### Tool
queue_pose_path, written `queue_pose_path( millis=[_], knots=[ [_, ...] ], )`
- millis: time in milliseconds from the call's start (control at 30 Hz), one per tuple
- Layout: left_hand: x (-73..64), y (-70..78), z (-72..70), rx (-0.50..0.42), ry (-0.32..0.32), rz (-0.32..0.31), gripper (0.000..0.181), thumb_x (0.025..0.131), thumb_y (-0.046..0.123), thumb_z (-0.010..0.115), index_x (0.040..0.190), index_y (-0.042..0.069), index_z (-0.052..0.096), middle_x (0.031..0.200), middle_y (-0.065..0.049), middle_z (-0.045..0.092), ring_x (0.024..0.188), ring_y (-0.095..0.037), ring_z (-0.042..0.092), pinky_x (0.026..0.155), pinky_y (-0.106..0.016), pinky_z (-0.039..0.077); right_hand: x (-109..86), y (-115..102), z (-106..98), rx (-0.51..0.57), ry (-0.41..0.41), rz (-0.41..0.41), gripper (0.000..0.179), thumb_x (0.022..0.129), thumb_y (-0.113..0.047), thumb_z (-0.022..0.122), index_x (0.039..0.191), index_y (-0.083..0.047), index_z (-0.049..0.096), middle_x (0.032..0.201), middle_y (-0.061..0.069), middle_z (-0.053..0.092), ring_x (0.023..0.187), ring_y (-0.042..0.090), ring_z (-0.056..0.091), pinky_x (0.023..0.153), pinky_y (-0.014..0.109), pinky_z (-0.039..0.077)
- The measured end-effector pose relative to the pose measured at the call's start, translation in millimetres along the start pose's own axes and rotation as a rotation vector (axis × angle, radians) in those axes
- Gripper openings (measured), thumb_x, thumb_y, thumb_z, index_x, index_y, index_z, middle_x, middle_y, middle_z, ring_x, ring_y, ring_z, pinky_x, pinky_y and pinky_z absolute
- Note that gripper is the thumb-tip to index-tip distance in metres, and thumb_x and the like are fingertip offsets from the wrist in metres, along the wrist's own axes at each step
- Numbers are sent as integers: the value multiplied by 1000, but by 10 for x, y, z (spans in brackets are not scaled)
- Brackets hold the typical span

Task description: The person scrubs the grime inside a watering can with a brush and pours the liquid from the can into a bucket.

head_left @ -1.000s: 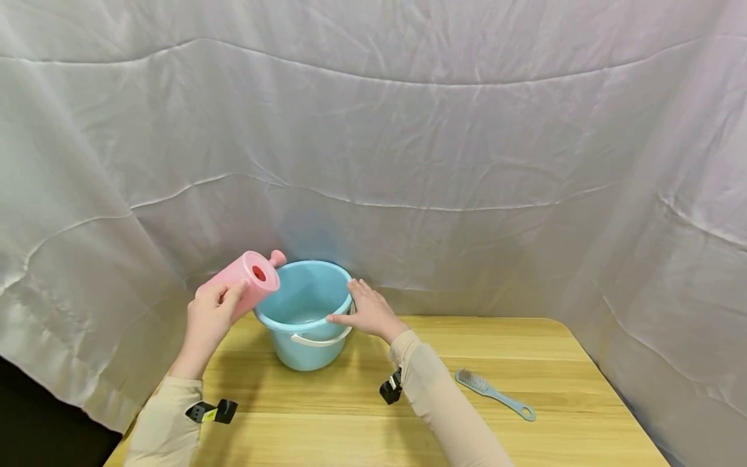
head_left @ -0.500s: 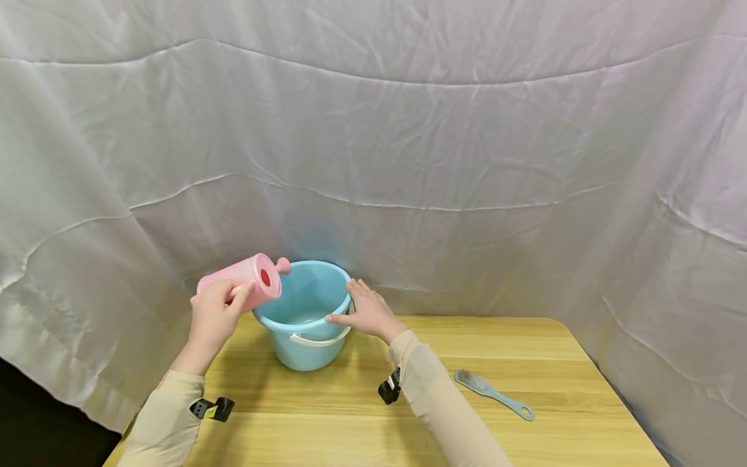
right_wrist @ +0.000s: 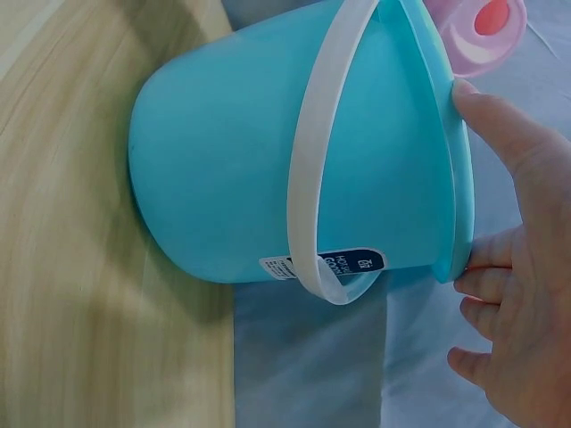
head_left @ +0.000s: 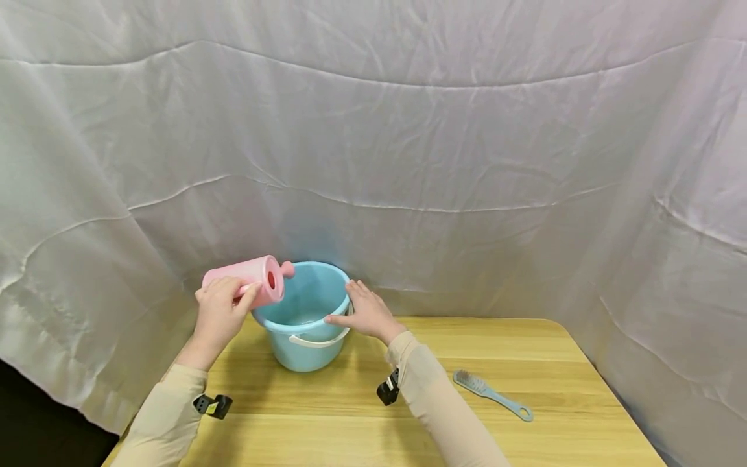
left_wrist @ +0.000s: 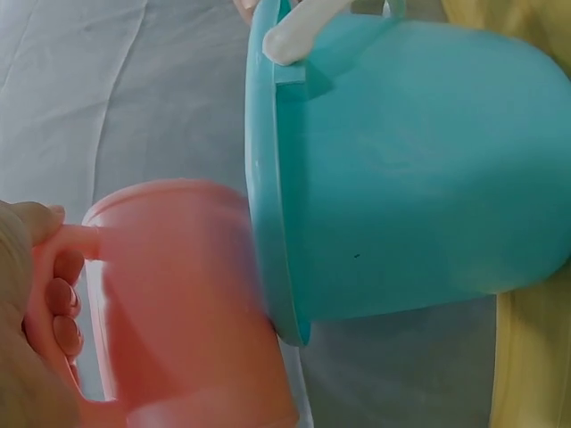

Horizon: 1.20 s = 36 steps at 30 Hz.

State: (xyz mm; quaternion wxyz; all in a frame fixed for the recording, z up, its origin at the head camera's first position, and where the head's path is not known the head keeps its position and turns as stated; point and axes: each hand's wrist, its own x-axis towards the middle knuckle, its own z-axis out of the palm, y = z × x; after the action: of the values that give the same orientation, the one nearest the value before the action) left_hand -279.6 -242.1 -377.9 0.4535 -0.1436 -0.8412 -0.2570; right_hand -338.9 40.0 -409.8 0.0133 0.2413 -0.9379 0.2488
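Observation:
A pink watering can (head_left: 242, 271) is tipped on its side at the left rim of a light blue bucket (head_left: 306, 355), its round sprinkler head (head_left: 288, 270) over the opening. My left hand (head_left: 220, 314) grips the can's handle (left_wrist: 41, 308), fingers curled through the loop. In the left wrist view the can's body overlaps the bucket's rim. My right hand (head_left: 369, 316) rests on the right side of that rim, thumb and fingers spread apart. The bucket stands upright on the table, its white carrying handle (right_wrist: 312, 169) hanging down. I see no water coming from the sprinkler head.
A blue hairbrush (head_left: 493, 394) lies on the wooden table (head_left: 327, 434), right of my right forearm. Grey curtain (head_left: 443, 162) hangs close behind the bucket and along both sides. Small black cameras (head_left: 213, 406) are strapped at both wrists.
My left hand has moved slightly right and tipped the watering can nearer to level, bringing its sprinkler head farther over the bucket. The right hand and bucket stay almost in place.

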Motion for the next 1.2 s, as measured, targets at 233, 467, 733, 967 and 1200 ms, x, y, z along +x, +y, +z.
queue_pose_path(
  millis=[233, 467, 733, 967, 1200],
  knots=[
    [-7, -24, 9, 21, -7, 53, 19, 81, 13, 74, 75, 3, 59, 65, -10, 53, 74, -31, 50, 69, -44, 24, -12, -22, -6, 15, -1, 1, 100, 83, -67, 61, 153, -4, 26, 161, 13, 21, 152, 28, 13, 123, 54, 18],
    [-26, -59, 29, 20, 23, 140, 21, 78, 11, 77, 74, 2, 58, 64, -10, 51, 72, -30, 47, 69, -46, 24, -14, -22, -10, 11, 4, -1, 100, 83, -67, 60, 153, -4, 26, 161, 14, 21, 152, 30, 14, 123, 53, 18],
    [-4, -67, 52, 3, 49, 202, 21, 76, 8, 78, 76, 0, 58, 64, -10, 51, 71, -29, 46, 69, -46, 24, -14, -10, -18, 20, 0, 13, 100, 83, -68, 60, 154, -6, 25, 162, 12, 20, 152, 29, 13, 124, 52, 16],
    [9, -89, 80, -16, 87, 269, 39, 94, 35, 63, 74, 2, 56, 63, -9, 48, 72, -30, 45, 68, -48, 23, -11, -7, -16, 16, -2, 12, 100, 83, -68, 60, 154, -5, 25, 162, 12, 20, 152, 29, 13, 124, 52, 16],
    [-8, -135, 150, -1, 126, 335, 51, 99, 46, 50, 73, 3, 54, 64, -7, 46, 71, -29, 43, 68, -50, 23, -7, -2, -10, 13, -3, 9, 101, 83, -68, 60, 154, -5, 24, 162, 12, 20, 152, 30, 12, 124, 51, 15]
  ],
)
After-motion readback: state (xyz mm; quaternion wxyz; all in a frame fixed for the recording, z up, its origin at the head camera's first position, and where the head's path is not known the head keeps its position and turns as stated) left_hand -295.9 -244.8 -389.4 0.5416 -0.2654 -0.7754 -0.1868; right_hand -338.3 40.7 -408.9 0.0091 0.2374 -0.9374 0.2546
